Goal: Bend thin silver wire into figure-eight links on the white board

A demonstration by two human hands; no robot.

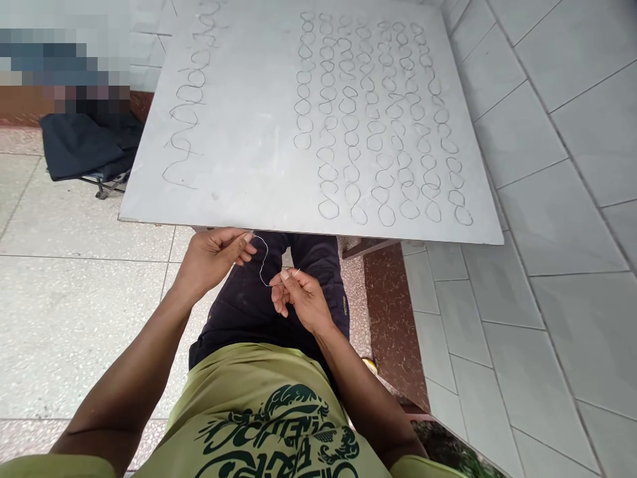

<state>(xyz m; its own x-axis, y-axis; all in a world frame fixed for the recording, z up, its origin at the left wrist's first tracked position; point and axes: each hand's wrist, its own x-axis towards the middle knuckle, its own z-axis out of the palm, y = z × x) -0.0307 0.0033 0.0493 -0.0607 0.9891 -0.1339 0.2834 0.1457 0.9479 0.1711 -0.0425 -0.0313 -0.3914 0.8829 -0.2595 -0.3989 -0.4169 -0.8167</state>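
Note:
Both my hands hold one thin, wavy piece of wire just below the near edge of a grey board. My left hand pinches the wire's upper end with closed fingers. My right hand pinches the lower end, fingers curled together. On the board lie several rows of bent wire loops, shaped like chains of figure-eights, filling its right half. One more wavy wire strand runs down the board's left side.
The board rests over my lap, above my dark trousers. A tiled wall rises at the right. On the tiled floor at the left lies a dark cloth on a small metal frame.

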